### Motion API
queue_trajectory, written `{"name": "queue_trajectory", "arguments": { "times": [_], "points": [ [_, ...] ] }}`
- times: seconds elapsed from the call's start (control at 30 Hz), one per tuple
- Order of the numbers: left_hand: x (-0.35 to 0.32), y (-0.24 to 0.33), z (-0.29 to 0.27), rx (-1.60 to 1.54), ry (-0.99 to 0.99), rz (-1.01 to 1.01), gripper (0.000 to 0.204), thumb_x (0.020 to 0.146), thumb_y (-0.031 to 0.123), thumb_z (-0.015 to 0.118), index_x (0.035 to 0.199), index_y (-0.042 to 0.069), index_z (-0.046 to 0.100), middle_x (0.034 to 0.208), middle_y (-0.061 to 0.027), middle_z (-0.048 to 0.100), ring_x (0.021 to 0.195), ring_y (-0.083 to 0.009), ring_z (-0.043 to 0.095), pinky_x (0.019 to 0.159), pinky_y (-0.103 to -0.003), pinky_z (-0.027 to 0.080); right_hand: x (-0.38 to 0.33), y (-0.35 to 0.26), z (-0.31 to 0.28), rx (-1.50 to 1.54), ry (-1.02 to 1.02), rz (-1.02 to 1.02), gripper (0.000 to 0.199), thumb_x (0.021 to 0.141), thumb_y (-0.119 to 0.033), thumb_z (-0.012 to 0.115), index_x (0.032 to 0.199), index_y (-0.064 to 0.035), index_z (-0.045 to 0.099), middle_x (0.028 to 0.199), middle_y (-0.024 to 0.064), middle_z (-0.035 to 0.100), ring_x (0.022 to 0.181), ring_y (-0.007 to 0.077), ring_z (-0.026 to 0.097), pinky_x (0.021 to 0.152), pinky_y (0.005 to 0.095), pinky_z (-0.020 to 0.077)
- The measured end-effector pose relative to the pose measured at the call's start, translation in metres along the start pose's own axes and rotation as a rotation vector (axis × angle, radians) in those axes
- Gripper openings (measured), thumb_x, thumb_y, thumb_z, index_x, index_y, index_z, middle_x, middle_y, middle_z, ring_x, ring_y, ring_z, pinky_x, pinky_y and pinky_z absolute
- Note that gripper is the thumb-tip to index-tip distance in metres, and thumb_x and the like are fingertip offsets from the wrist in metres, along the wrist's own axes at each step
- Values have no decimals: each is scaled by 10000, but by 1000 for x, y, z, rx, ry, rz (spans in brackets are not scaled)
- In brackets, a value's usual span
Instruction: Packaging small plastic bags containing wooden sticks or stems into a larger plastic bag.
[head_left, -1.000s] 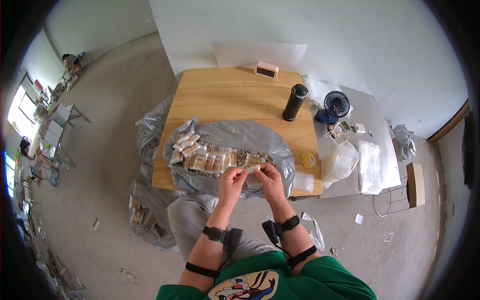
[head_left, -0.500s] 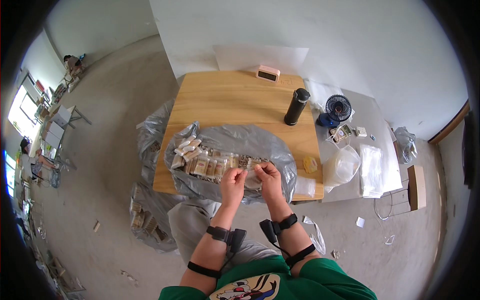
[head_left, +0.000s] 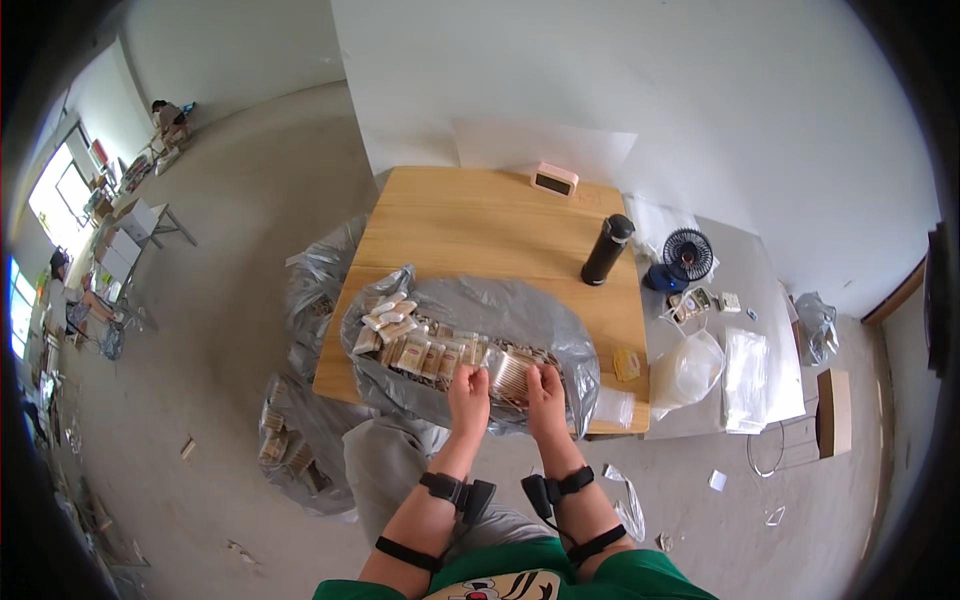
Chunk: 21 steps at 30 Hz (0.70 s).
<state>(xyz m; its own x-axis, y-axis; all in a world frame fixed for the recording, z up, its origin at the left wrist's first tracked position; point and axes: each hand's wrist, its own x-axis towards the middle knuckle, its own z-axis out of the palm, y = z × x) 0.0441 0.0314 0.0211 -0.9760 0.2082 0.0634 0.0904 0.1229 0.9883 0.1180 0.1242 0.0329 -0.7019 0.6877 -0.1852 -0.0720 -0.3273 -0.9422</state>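
My left hand [head_left: 468,400] and my right hand [head_left: 546,398] are both closed, thumbs against fingers, at the two ends of a clear packet of thin pale sticks [head_left: 515,374] that look like cotton swabs. The sticks lie side by side between my hands. Under them, an open grey plastic bag [head_left: 505,296] spreads over the near part of the table. Inside it, left of my hands, stand several small wrapped packs [head_left: 430,358] with labels. More white-ended packs [head_left: 388,318] are piled at the bag's left end. My fingertips partly hide the packet's ends.
On the wooden table [head_left: 450,215] stand a pink clock [head_left: 554,179] and a black bottle [head_left: 607,250]. To the right, a grey side table [head_left: 745,260] holds a small fan [head_left: 687,256], a white bag [head_left: 685,372] and clear plastic sleeves [head_left: 745,380]. Another filled grey bag [head_left: 335,440] lies at lower left.
My hands have moved farther apart, and more of the row of sticks shows between them. The whole view has shifted, with the table lower in the picture.
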Motion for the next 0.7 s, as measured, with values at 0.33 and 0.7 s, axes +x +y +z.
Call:
{"name": "queue_trajectory", "arguments": {
  "times": [0.33, 0.7],
  "points": [
    [3, 1, -7, 117, -67, 60, 271, 899, 223, 575, 743, 12, 511, 624, -73, 512, 570, -171, 480, 535, -319, 392, -5, 1, -9, -51, 21, -29, 211, 951, -289, 501, 937, -80, 523, 707, -56, 483, 574, 20, 417, 473, 188, 356],
    [2, -7, -12, 297, -133, 227, 210, 885, 168, 548, 762, 2, 515, 678, -187, 543, 628, -382, 523, 556, -415, 410, 13, 25, -15, -525, 42, -157, 304, 936, -290, 520, 845, -7, 582, 581, -20, 486, 462, 53, 409, 409, 243, 327]
  ]
}}
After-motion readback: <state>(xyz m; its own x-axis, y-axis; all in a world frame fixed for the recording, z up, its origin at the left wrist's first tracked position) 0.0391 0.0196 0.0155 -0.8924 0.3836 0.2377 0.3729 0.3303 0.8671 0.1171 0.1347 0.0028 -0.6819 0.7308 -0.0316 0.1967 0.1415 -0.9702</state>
